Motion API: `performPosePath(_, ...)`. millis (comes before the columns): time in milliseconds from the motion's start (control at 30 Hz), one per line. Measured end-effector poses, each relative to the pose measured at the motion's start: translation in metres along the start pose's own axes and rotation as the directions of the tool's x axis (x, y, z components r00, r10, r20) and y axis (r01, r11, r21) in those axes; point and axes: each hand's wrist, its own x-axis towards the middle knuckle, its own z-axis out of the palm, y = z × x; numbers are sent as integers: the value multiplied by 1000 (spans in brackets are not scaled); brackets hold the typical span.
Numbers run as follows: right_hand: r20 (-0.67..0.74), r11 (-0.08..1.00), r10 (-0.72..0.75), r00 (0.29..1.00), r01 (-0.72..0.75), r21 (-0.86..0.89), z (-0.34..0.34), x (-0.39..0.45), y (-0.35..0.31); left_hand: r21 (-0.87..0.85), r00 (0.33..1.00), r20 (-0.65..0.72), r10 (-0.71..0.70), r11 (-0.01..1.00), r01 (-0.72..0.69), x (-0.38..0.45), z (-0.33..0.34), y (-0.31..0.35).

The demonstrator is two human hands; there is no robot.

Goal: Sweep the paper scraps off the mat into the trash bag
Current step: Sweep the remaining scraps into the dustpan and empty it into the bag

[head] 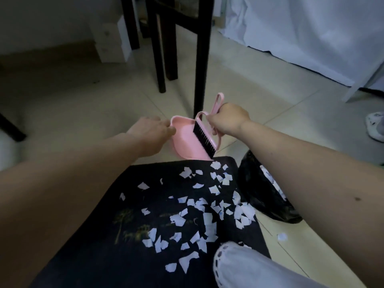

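right hand gripped pink brush over dustpan; left hand, fingers loose, touched its rim, steadying. paper scraps littered mat; trash bag gaped beside mat, ready to receive.

Dark chair legs, a white sheet and a shoe stand on tiled floor.

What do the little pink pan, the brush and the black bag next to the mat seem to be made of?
Dustpan: likely smooth moulded plastic, uniformly pink with a faint sheen. Brush: matching pink plastic back and handle, with stiff black bristles, probably synthetic. Trash bag: thin plastic film, judging by its glossy, crinkled folds.
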Motion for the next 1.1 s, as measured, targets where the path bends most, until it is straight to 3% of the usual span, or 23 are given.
performPosePath(167,76,995,-101,992,102,-11,54,3,-71,-62,992,30,-121,991,122,-58,39,-49)
performPosePath(500,365,985,-85,927,23,171,211,10,-109,-65,928,269,-260,956,286,-164,156,-92)
performPosePath(733,397,983,-175,901,185,13,281,33,-106,-158,823,441,-358,872,464,-220,253,-82)
performPosePath(967,474,917,-246,846,362,-170,332,53,-106,-170,687,594,-418,770,615,-245,306,-66)
performPosePath(1100,477,871,-320,819,452,-191,357,59,-101,-215,665,636,-390,739,639,-247,318,-58)
